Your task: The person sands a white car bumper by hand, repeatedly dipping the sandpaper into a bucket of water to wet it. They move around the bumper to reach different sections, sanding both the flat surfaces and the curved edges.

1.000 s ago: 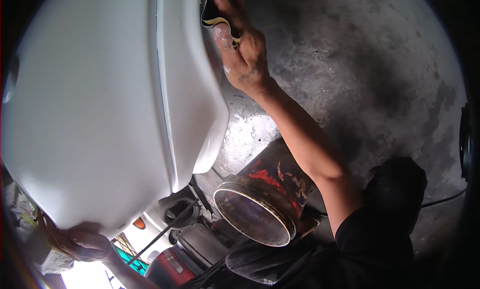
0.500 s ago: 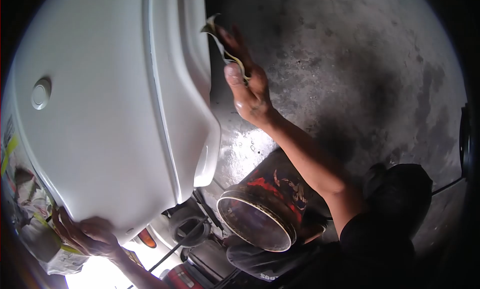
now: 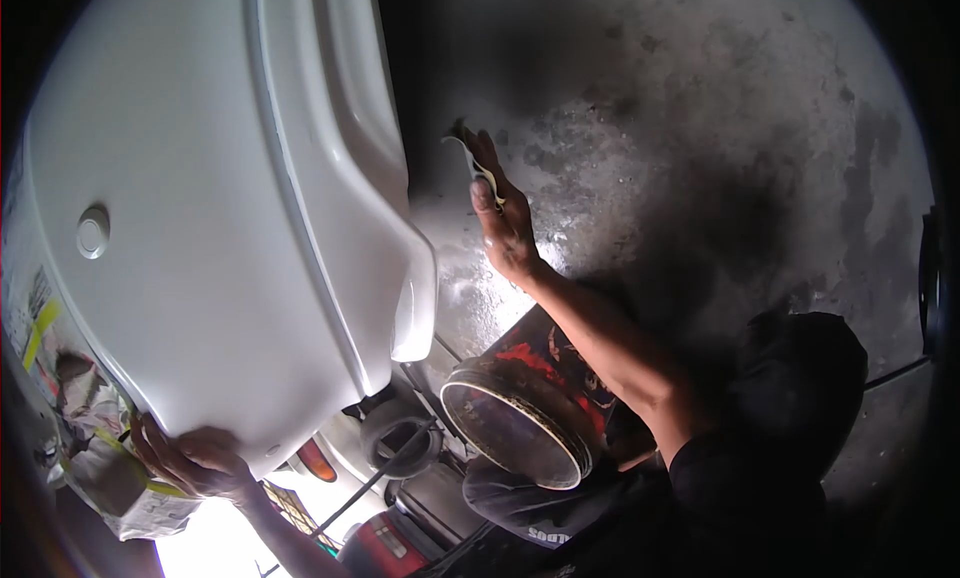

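A glossy white car bumper with a long crease fills the left side. My left hand grips its lower edge, fingers bent along the rim beside the masking paper. To the right of the bumper, apart from it, my right hand is raised in the air. A thin curled sheet of sandpaper is pinched between its thumb and fingers. On the bumper's face sits a round white sensor.
A stained dark bucket with red patches lies below my right forearm, its mouth facing me. Masking paper with yellow tape lines the left edge. A red tail light shows at the bottom. The concrete floor has wet patches.
My right hand has moved down with the sandpaper, farther from the bumper. My left hand keeps its hold on the edge. The view has shifted slightly.
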The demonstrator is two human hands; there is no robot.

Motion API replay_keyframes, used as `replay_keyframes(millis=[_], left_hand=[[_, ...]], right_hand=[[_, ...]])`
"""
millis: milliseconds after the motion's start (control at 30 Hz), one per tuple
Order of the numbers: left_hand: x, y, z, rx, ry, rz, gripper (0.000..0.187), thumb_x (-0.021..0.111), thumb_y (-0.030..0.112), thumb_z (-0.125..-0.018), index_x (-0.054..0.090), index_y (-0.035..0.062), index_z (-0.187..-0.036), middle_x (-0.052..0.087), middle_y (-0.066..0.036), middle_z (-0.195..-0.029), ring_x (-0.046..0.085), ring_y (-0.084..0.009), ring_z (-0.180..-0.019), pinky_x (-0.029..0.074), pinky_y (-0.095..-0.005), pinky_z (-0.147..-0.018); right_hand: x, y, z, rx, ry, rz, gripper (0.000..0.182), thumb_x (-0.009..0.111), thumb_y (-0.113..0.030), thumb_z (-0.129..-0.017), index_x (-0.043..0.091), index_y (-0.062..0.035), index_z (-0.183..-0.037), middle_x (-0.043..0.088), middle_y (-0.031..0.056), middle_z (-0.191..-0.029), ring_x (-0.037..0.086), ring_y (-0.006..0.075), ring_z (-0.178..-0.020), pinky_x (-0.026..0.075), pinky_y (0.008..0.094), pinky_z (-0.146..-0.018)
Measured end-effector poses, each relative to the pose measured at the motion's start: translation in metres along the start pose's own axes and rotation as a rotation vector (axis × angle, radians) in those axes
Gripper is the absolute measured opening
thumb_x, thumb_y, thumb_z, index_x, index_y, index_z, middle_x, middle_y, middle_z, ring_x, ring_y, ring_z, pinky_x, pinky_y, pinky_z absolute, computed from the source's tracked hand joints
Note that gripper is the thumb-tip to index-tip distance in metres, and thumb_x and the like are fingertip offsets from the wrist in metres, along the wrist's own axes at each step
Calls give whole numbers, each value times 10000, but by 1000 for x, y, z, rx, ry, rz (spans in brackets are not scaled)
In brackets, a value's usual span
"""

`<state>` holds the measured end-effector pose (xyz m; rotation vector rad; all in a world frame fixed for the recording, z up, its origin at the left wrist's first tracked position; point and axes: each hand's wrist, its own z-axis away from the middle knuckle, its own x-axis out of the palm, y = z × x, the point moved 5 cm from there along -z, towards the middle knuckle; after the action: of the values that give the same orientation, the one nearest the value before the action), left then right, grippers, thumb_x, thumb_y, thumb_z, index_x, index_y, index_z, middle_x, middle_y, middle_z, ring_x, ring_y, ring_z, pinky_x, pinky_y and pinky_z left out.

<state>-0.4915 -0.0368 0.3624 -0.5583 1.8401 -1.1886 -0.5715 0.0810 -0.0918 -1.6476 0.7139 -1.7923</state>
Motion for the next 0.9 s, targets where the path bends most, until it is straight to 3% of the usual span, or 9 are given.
replay_keyframes(millis=[167,267,333,500,600,667,800,867,900], left_hand=[[1,-4,3,53,-11,33,536,303,269,-1089,647,-32,-1370,651,-241,-1360,607,-422,-1287,454,-580,-1079],[1,3,-1,34,0,45,534,298,272,-1098,633,-26,-1387,642,-248,-1369,606,-425,-1283,455,-582,-1071],[-1,2,-4,45,-1,54,532,298,275,-1102,624,-22,-1398,637,-253,-1373,606,-428,-1281,455,-584,-1068],[-1,9,-7,65,18,123,529,298,284,-1111,605,-23,-1413,613,-270,-1401,599,-448,-1282,455,-596,-1067],[1,11,-9,92,41,104,532,294,288,-1113,608,-24,-1409,611,-270,-1402,598,-451,-1283,456,-601,-1071],[-3,7,-5,115,3,86,533,292,289,-1114,609,-24,-1406,612,-269,-1400,599,-453,-1283,457,-602,-1074],[0,12,-8,72,25,69,537,277,285,-1113,592,-22,-1421,599,-276,-1407,595,-453,-1283,457,-603,-1081],[-1,9,-10,85,8,97,537,271,281,-1112,584,-22,-1427,593,-280,-1409,594,-452,-1283,458,-605,-1081],[0,8,-9,81,3,101,536,270,280,-1112,576,-22,-1432,590,-281,-1410,591,-454,-1285,458,-610,-1077]], right_hand=[[84,-37,-34,-341,-64,130,579,540,-242,-1104,370,-87,-1635,236,119,-1750,61,382,-1635,123,536,-1313],[74,-15,17,-47,-78,-82,610,524,-307,-1118,324,-108,-1658,222,144,-1755,174,309,-1630,193,452,-1303],[63,20,46,299,5,-232,635,451,-425,-1137,299,-119,-1672,610,171,-1458,574,263,-1364,419,364,-1142],[74,5,-7,220,97,-301,578,427,-467,-1139,457,-83,-1570,394,-11,-749,383,112,-695,396,298,-658],[56,-28,-93,71,180,-292,479,452,-446,-1137,567,-51,-1382,428,-18,-745,402,112,-681,392,308,-629],[53,-33,-115,105,5,-428,457,446,-451,-1139,495,-67,-897,430,-51,-766,394,106,-714,364,314,-659],[72,21,-6,414,4,-328,522,476,-503,-1119,618,-31,-1292,470,-46,-840,431,105,-808,411,302,-782],[69,11,-23,249,191,-268,439,470,-387,-1136,653,-2,-1241,695,100,-1145,626,189,-1109,470,347,-1017],[68,12,-50,339,116,-366,410,488,-395,-1130,643,-16,-1123,642,54,-972,580,160,-939,465,350,-878]])
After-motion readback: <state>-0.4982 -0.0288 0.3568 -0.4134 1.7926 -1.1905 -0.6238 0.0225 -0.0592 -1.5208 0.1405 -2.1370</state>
